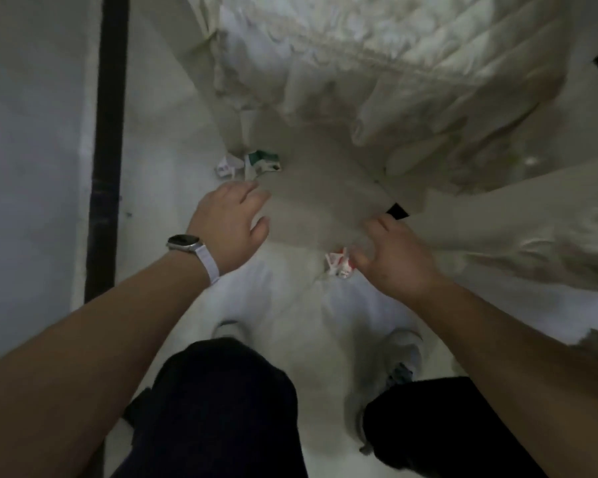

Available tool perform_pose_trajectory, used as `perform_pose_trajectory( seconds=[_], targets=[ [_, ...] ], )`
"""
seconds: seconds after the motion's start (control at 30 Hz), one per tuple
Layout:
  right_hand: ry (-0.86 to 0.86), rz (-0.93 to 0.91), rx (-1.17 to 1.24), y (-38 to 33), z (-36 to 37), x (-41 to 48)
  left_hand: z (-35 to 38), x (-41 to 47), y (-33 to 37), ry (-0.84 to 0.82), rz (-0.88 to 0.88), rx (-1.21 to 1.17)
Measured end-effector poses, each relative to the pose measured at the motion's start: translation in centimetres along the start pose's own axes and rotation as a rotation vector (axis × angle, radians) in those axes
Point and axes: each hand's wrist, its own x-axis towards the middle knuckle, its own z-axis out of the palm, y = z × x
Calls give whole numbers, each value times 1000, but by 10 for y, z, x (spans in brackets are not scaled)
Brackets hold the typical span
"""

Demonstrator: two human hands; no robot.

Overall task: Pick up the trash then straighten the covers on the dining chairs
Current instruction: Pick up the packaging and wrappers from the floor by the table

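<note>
A crumpled red-and-white wrapper (338,265) lies on the white floor. My right hand (396,258) is over it, fingertips touching its right side, fingers curled but not closed around it. Further off lie a green-and-white crumpled packet (261,162) and a small white scrap (227,165) beside it. My left hand (233,219), with a watch on the wrist, hovers open just short of the green packet. A cream chair cover (377,63) hangs rumpled over a dining chair above the trash.
A second covered chair (532,229) stands at the right. A black strip (106,150) runs along the floor beside a pale wall at the left. My knees in dark trousers and my white shoes (394,367) fill the lower frame. A dark chair leg tip (397,211) shows near my right hand.
</note>
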Motion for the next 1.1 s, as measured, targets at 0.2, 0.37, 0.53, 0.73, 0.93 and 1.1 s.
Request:
perform_pose_trajectory(
  seconds=[0.2, 0.37, 0.53, 0.73, 0.93, 1.1],
  targets=[
    [-100, -149, -38, 46, 88, 59, 86, 46, -64, -28, -87, 30],
    [-178, -254, -161, 73, 140, 91, 138, 70, -101, 90, -149, -32],
    [-251, -129, -165, 85, 170, 97, 175, 96, -127, 222, -307, -75],
    [-311, -5, -149, 94, 192, 105, 199, 117, -142, 183, -346, -19],
    [-285, 63, -90, 95, 209, 106, 216, 135, -146, 102, -429, -107],
    [-234, 76, -54, 93, 221, 104, 226, 147, -140, 135, -506, -164]
  ],
)
